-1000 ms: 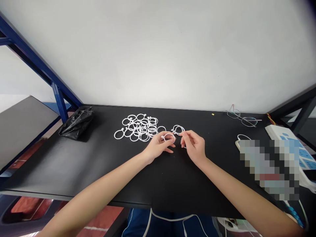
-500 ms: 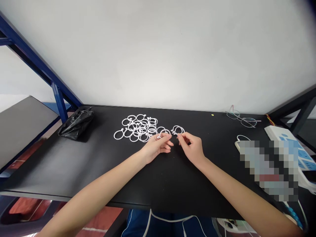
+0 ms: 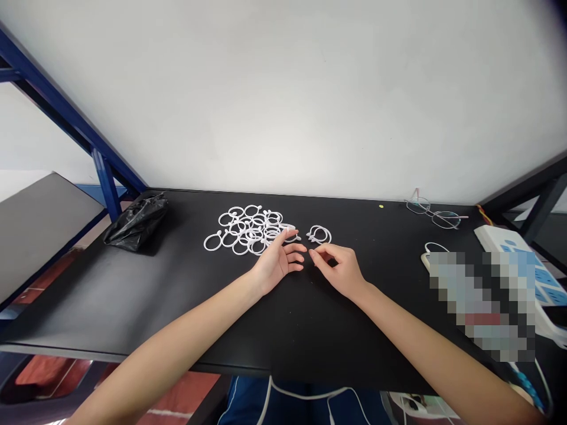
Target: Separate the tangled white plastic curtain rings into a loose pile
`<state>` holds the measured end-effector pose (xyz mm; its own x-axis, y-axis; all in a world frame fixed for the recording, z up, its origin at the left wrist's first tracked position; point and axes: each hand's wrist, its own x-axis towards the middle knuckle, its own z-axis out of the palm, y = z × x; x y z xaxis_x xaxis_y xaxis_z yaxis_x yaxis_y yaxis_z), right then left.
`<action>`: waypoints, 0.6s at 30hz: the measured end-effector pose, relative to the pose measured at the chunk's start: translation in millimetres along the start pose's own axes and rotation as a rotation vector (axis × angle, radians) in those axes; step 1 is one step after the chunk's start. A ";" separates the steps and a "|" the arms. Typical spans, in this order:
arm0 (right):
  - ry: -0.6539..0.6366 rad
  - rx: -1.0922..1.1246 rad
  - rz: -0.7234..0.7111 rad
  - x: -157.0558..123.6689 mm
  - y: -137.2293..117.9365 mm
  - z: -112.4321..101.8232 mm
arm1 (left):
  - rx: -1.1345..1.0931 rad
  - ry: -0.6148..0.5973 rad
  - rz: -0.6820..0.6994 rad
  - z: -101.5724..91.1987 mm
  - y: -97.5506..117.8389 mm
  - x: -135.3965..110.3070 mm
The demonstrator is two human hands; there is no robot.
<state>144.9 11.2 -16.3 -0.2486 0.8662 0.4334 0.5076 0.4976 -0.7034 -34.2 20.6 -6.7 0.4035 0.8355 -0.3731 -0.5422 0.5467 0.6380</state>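
A pile of several white plastic rings lies on the black table. A small separate cluster of white rings sits just right of the pile. My left hand rests on the table with fingers stretched out, its fingertips touching a ring at the pile's right edge. Just below the small cluster, my right hand has its fingers loosely bent and apart, with nothing visible in them. The two hands are close together, almost touching.
A crumpled black plastic bag lies at the table's back left. Eyeglasses lie at the back right. At the right edge sit a white power strip and a blurred object. A blue metal frame rises at the left.
My left hand held a white ring up a second ago, then laid it down at the pile's right edge and opened. My right hand drew back slightly toward me.
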 end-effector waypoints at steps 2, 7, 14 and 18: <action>0.005 0.005 -0.001 0.0 -0.7 0.1 | -0.008 0.013 0.001 -0.7 -0.1 1.2; 0.006 0.049 -0.002 0.1 -2.4 -0.4 | 0.004 0.001 0.000 -0.3 -0.2 2.0; -0.059 0.194 -0.054 0.1 -0.9 -0.2 | 0.124 -0.042 0.001 4.4 1.7 -3.2; -0.024 0.076 -0.091 0.0 4.9 2.7 | 0.132 -0.035 0.007 4.1 1.5 -2.4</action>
<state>145.2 13.7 -21.3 -0.3110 0.8176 0.4846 0.4180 0.5756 -0.7028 -33.0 19.2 -2.1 0.4267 0.8357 -0.3456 -0.4443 0.5266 0.7248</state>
